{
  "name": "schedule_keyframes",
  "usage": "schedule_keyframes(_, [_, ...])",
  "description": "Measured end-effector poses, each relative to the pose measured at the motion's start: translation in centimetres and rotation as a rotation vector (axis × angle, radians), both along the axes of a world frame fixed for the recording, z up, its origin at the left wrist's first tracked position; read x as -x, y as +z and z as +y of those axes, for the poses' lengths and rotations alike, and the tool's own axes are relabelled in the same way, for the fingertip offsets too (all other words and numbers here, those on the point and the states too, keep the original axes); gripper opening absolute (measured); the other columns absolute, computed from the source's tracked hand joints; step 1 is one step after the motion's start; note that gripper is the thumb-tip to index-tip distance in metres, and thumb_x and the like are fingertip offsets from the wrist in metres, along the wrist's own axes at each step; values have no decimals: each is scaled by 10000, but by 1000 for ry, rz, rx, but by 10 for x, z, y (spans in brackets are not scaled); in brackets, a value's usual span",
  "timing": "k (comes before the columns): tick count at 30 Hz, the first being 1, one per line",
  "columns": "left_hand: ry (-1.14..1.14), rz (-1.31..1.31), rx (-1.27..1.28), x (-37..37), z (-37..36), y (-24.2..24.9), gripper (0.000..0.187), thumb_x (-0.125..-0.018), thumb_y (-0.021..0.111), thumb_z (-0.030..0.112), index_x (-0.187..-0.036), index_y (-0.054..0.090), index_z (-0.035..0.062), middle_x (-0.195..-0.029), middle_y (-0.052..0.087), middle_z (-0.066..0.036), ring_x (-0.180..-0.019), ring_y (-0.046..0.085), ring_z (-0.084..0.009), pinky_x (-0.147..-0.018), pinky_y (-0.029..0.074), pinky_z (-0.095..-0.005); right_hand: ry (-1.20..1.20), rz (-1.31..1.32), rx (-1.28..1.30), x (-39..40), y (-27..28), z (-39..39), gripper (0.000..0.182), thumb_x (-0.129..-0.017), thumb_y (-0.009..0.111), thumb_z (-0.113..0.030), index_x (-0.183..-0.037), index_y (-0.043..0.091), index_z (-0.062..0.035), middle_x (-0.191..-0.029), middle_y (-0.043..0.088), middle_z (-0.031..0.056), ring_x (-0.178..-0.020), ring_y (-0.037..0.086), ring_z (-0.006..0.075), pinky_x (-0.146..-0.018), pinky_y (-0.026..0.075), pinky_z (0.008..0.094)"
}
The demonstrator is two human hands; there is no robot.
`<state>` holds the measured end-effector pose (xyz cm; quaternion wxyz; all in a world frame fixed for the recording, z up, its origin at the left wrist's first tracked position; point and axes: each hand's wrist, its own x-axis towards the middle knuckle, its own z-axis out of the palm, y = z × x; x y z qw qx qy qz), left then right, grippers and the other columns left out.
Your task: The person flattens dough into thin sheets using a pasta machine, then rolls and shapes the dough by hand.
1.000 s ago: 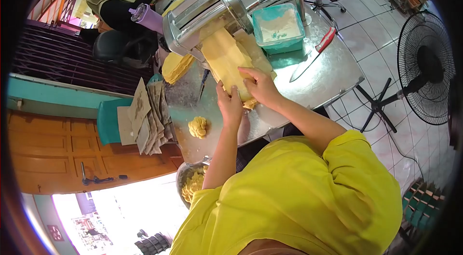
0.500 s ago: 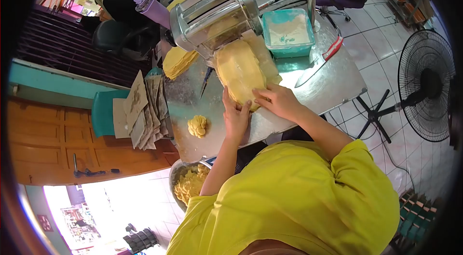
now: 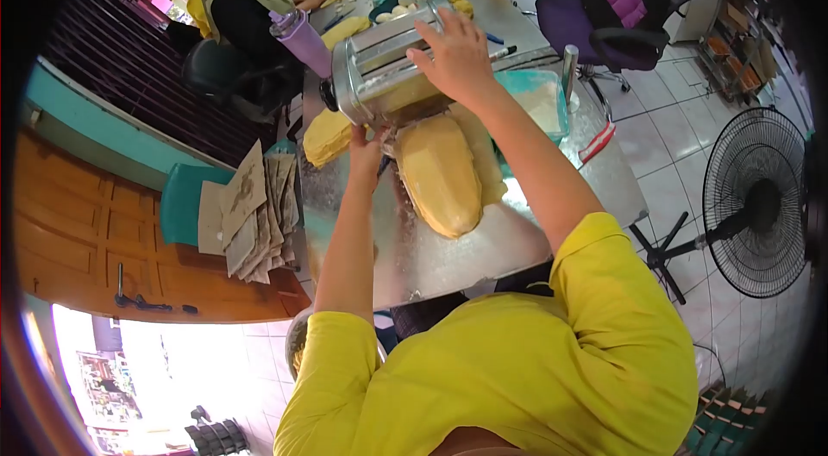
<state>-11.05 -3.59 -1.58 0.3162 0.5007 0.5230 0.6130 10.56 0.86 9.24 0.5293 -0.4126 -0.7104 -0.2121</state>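
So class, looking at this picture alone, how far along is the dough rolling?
Done: a stack of flat yellow sheets sits beside the roller machine. In hand: a long dough sheet hangs from the machine onto the metal table; the right hand rests on top of the machine, the left hand is at its side. Left: that sheet is not yet free of the rollers.

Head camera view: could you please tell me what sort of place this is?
Probably a small food workshop: a dough roller machine on a metal table, a rolled dough sheet, and another person working farther along.
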Motion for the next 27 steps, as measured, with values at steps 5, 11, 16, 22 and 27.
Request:
schedule_keyframes(5, [-71, -30, 259, -5, 18, 12, 454, -820, 644, 133, -1226, 486, 5, -1207, 563, -85, -1095, 510, -192, -938, 364, -309, -42, 3, 341, -5, -2, 14, 368, -824, 545, -216, -1152, 549, -49, -1224, 459, 255, -936, 574, 417, -668, 526, 477])
schedule_keyframes(11, [-138, 11, 257, -2, 22, 16, 413, -810, 659, 130, -1182, 528, 6, -1144, 590, -72, -1029, 531, -172, -884, 402, -303, 8, 85, 342, -12, -10, 25, 456, -827, 544, -187, -1223, 432, 11, -1209, 464, 272, -794, 620, 415, -679, 522, 468])
schedule_keyframes(16, [-170, 17, 177, 4, 26, 15, 333, -795, 660, 61, -1110, 577, -7, -1036, 636, -57, -914, 582, -156, -794, 463, -287, 14, 68, 354, -12, -9, 23, 432, -830, 542, -194, -1194, 449, 20, -1214, 470, 271, -807, 624, 402, -678, 526, 456])
schedule_keyframes(22, [-158, 148, 148, 2, 24, 27, 366, -745, 727, 118, -1068, 590, 12, -984, 651, -55, -886, 589, -152, -771, 477, -303, -18, 57, 334, -10, -9, 26, 404, -838, 528, -203, -1177, 465, 8, -1222, 480, 253, -871, 612, 402, -713, 515, 468])
schedule_keyframes(27, [-195, 182, 164, 10, 27, 14, 402, -776, 705, 324, -1042, 619, 34, -954, 659, -84, -802, 615, -184, -721, 476, -306, -16, 25, 463, -9, -8, 25, 405, -869, 494, -275, -1194, 507, -33, -1226, 509, 205, -1041, 553, 378, -835, 466, 463])
